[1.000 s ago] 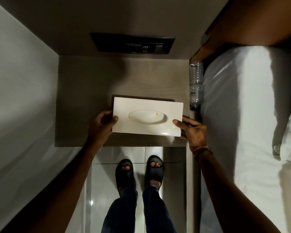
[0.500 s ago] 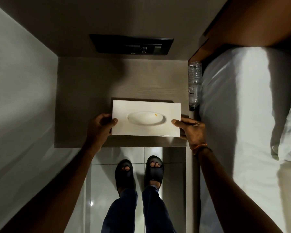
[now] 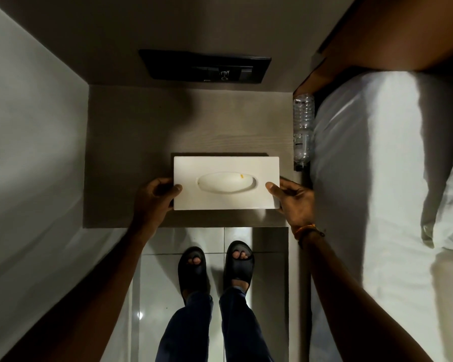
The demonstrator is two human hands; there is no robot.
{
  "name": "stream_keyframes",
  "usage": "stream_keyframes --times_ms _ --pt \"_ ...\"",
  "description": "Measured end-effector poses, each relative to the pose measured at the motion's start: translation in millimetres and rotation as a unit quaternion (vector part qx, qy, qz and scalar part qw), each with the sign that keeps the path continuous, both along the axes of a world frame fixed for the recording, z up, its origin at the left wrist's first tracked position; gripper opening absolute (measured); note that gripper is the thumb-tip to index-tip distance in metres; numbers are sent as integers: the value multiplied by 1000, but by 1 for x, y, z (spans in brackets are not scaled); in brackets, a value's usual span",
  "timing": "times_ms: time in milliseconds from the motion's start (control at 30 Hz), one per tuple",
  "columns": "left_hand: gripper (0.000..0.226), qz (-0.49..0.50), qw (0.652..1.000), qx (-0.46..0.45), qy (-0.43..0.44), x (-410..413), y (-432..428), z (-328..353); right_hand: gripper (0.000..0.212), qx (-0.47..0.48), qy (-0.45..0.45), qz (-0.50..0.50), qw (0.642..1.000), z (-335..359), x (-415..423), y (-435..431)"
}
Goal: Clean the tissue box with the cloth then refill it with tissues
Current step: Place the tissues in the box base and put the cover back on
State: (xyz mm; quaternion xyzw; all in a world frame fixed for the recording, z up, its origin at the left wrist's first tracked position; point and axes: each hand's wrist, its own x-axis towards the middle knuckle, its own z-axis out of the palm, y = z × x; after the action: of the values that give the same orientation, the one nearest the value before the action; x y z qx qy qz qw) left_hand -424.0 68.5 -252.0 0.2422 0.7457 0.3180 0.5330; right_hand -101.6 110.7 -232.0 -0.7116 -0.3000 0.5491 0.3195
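Note:
A white rectangular tissue box (image 3: pixel 220 164) with an oval opening in its top sits near the front edge of a grey-brown bedside table (image 3: pixel 141 131). White tissue shows in the oval, with a small orange speck at its upper right. My left hand (image 3: pixel 154 197) grips the box's left end, thumb on top. My right hand (image 3: pixel 292 198) grips the right end the same way; an orange band is on that wrist. A dark base shows just behind the box. No cloth is in view.
A clear plastic bottle (image 3: pixel 303 126) lies between the table's right edge and a white bed (image 3: pixel 377 178). A black panel (image 3: pixel 204 65) is on the back wall. A wall closes the left side. My sandalled feet (image 3: pixel 215 265) stand on pale tiles.
The box has straightened from a slight tilt to square with the table edge and shifted a little left. Both hands have stayed on its ends.

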Motion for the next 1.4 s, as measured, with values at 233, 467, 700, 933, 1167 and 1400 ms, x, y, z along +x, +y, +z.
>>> stream_keyframes --times_ms 233,467,700,933,1167,1400 --pt "18 20 1000 -1 14 4 3 -4 32 -14 -8 0 1000 -7 2 2" --pt "10 -21 997 -3 74 2 5 -3 37 -36 -10 9 999 -11 5 2" --pt "8 -11 998 2 60 2 4 -2 39 -15 10 3 1000 -10 3 -1" --pt "32 58 995 3 87 17 -13 -3 31 309 -399 241 829 14 -21 -1" --pt "40 71 990 20 120 26 -11 -4 31 160 -420 472 758 22 -82 31" --pt "41 74 991 33 104 23 -12 -12 24 134 -490 515 690 17 -105 39"
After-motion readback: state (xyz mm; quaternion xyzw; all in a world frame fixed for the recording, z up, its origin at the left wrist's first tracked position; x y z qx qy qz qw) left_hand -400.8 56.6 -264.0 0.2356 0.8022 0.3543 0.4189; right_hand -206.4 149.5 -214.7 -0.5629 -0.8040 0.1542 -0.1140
